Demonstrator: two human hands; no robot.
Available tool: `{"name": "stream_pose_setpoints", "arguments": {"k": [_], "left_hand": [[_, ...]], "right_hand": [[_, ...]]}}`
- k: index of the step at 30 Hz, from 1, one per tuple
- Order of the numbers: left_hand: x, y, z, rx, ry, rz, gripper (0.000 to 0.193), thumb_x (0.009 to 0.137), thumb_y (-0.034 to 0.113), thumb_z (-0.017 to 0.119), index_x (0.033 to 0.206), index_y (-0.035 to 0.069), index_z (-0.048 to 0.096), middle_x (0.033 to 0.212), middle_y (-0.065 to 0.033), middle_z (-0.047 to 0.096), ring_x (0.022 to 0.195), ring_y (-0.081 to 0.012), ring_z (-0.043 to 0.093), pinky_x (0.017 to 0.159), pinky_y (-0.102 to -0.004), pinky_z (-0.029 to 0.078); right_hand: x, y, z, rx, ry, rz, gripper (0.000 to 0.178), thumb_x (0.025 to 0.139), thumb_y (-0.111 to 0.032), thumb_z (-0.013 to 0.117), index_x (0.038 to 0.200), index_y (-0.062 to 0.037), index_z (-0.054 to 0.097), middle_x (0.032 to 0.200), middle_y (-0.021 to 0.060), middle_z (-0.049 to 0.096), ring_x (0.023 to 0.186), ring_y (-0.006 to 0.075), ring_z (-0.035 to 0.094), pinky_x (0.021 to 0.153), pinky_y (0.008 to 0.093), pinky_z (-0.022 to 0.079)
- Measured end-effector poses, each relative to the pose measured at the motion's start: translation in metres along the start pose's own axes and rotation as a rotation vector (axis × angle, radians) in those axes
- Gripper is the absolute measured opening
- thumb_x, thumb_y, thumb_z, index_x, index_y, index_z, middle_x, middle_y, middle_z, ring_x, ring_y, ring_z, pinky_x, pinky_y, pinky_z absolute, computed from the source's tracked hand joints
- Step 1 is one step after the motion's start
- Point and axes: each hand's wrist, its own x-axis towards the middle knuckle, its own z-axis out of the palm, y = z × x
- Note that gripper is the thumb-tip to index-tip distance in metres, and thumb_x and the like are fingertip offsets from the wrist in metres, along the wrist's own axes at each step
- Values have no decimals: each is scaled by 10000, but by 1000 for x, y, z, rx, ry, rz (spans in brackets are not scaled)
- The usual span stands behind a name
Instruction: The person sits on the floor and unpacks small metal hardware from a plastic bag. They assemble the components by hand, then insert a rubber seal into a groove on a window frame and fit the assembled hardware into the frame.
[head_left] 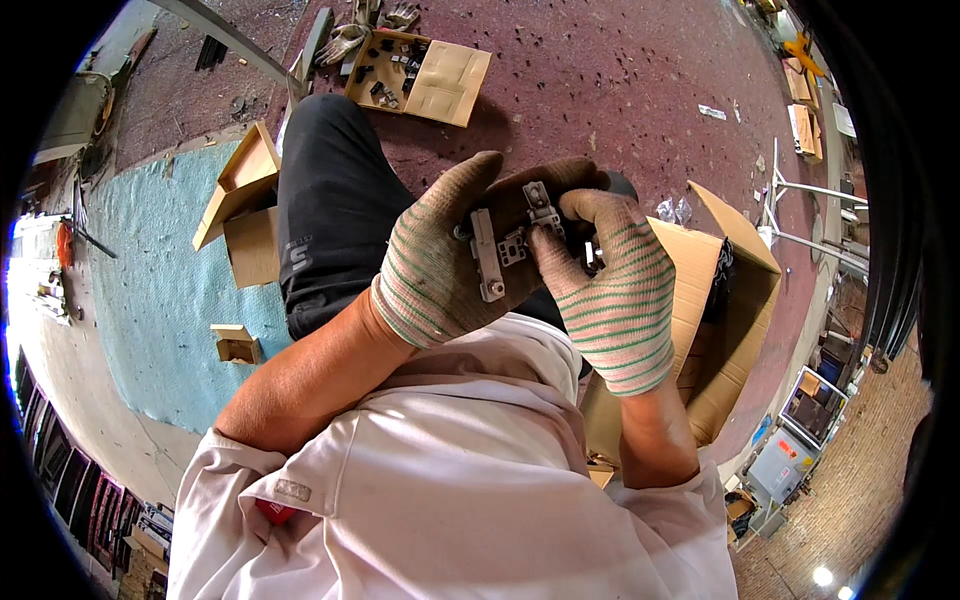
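Both hands wear striped knit work gloves with soiled palms. My left hand (432, 255) is turned palm up in front of my lap, its fingers curled under several small metal parts. A narrow grey metal bar (487, 254) with a round hole at its near end lies across that palm. Beside it sits a small slotted metal bracket (514, 246). Closed over the same palm from the right, my right hand (622, 290) pinches a grey hinge-like metal piece (541, 208) between thumb and fingers. Another shiny bit shows beneath the right fingers, too covered to name.
An open carton (750, 330) stands close by my right side. Ahead on the reddish floor, a shallow cardboard box (448, 80) holds small dark and metal parts, with work gloves (345, 42) beside it. Cardboard boxes (250, 245) and a blue mat (150, 290) lie to the left.
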Motion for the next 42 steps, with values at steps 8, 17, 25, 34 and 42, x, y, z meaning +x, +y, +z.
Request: {"name": "stream_pose_setpoints", "arguments": {"k": [8,17,25,34,42], "left_hand": [[0,0,4,22,38,12,653,1042,458,369,1468,-32,443,1403,-183,562,1290,-271,534,1144,-387,373],[-2,1,-5,-113,76,-32,628,1037,426,414,1469,-29,435,1384,-206,583,1282,-310,551,1130,-433,384],[2,-1,-1,-69,36,-40,607,1062,430,345,1466,-12,445,1472,-157,519,1364,-257,481,1157,-424,341],[0,3,-11,-164,-67,-49,632,1060,421,376,1472,-58,405,1482,-185,493,1373,-276,464,1170,-408,347],[2,4,-2,-157,15,-54,614,1048,424,401,1449,-37,460,1437,-196,540,1340,-312,503,1134,-447,378]], "right_hand": [[-2,-1,-1,18,4,57,255,834,-160,785,1015,-44,649,903,125,674,799,252,653,743,352,524],[-3,1,-9,196,36,195,265,871,-179,781,1062,-32,669,890,52,698,788,118,617,742,279,511],[-3,0,-24,353,11,287,253,883,-172,774,1057,-19,672,887,37,701,790,88,618,749,266,516],[-7,1,-24,491,-19,327,227,902,-120,722,1086,-8,649,900,47,703,819,81,630,763,261,530],[-11,6,-17,620,32,275,287,931,-100,661,1196,-6,604,868,36,685,787,78,616,732,240,517]]}}
